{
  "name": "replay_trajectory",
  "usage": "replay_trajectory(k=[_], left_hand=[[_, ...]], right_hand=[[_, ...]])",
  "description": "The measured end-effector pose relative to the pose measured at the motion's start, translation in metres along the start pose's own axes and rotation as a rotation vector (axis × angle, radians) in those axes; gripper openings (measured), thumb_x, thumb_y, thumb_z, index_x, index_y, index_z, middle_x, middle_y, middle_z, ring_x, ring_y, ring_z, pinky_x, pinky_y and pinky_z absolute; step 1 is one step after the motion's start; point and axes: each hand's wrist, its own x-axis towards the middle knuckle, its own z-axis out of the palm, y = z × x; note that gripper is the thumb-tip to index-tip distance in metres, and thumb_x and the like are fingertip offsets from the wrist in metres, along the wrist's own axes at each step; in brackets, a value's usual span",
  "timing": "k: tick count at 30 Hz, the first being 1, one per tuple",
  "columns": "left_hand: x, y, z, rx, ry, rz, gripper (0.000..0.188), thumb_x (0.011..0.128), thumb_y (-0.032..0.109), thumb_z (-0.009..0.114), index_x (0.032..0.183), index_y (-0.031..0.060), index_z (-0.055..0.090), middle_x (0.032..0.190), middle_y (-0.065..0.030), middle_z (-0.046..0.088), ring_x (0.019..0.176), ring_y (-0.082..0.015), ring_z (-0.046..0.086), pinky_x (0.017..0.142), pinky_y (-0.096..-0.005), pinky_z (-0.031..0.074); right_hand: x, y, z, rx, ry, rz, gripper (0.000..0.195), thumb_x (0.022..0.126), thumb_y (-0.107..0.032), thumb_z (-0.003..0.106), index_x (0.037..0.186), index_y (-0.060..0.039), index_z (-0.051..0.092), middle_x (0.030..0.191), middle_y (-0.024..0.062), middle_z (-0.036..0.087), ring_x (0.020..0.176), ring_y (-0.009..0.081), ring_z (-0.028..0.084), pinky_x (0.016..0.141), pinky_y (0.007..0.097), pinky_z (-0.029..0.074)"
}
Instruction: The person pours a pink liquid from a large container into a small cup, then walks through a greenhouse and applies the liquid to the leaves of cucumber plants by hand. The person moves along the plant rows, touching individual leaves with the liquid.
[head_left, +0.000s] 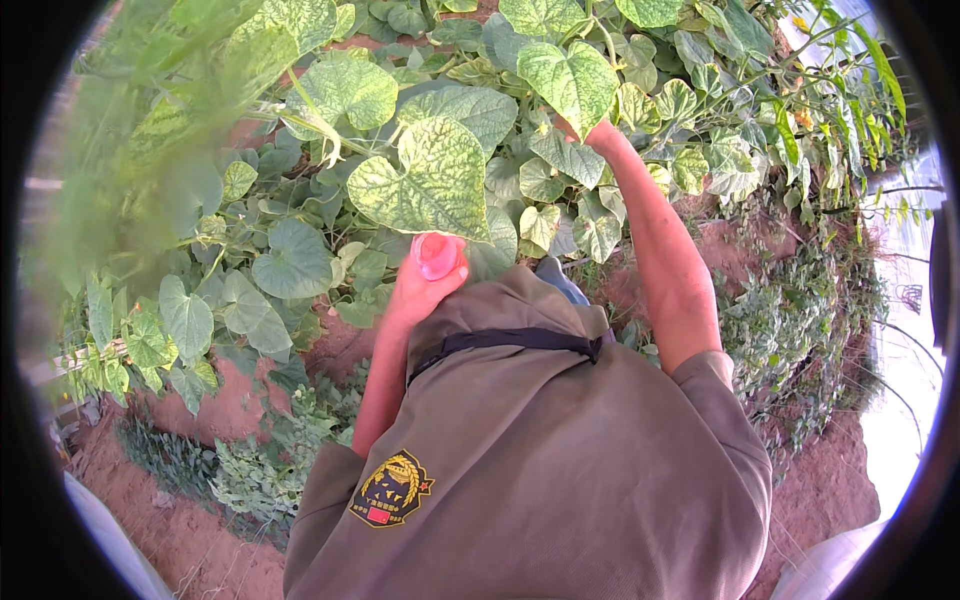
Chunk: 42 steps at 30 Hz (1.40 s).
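Observation:
My left hand (431, 281) is closed around a translucent pinkish-red container (435, 256), held near my waist just below a large mottled green-and-yellow leaf (427, 180). Only the container's round end shows; its kind is unclear. My right arm stretches forward into the cucumber-like vines, where my right hand (589, 136) is mostly covered by a heart-shaped leaf (571, 84). Its fingers lie behind the foliage, so whether they hold anything cannot be seen. A small yellow flower (541, 128) is beside that hand.
Dense vines spread in front, with blurred leaves (142, 150) close to the camera at left. Bare reddish soil (202, 397) shows below them. Low weeds (795, 337) grow at right, beside whitish plastic sheeting (904, 337) and thin curved stems. A thin stem (322, 124) crosses above the left hand.

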Motion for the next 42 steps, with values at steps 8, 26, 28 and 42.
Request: replay_trajectory(k=[8,26,28,42], left_hand=[[0.011,-0.009,-0.025,-0.038,-0.121,-0.174,0.053,0.091,0.011,0.083,0.138,-0.0027,0.063,0.126,-0.0108,0.074,0.113,-0.0186,0.071,0.102,-0.0383,0.057],[0.083,0.066,0.170,0.167,-0.668,0.123,0.057,0.087,0.008,0.087,0.138,0.0016,0.062,0.134,-0.0107,0.070,0.125,-0.0217,0.067,0.111,-0.0394,0.051],[0.094,0.078,0.216,0.169,-0.749,0.121,0.054,0.087,0.008,0.087,0.136,0.0012,0.065,0.134,-0.0112,0.070,0.126,-0.0237,0.067,0.112,-0.0397,0.051],[0.144,0.130,0.518,-0.006,-1.176,0.107,0.058,0.091,0.008,0.085,0.143,0.0026,0.060,0.136,-0.0080,0.067,0.131,-0.0186,0.063,0.114,-0.0373,0.049]], right_hand=[[-0.016,-0.039,0.039,0.496,0.241,0.262,0.032,0.098,-0.016,0.062,0.118,0.0058,0.075,0.099,0.0113,0.077,0.076,0.0193,0.070,0.070,0.0370,0.058],[-0.333,0.087,0.057,0.034,0.118,0.333,0.028,0.096,-0.020,0.059,0.113,-0.0108,0.080,0.097,0.0174,0.081,0.094,0.0379,0.078,0.085,0.0508,0.060],[-0.388,0.105,0.039,0.036,0.216,0.467,0.030,0.096,-0.020,0.058,0.116,-0.0116,0.080,0.106,0.0204,0.080,0.103,0.0423,0.076,0.090,0.0531,0.060],[-0.549,0.187,-0.083,0.191,0.716,0.684,0.023,0.097,-0.017,0.065,0.110,-0.0026,0.076,0.109,0.0206,0.078,0.106,0.0416,0.074,0.094,0.0503,0.059]])
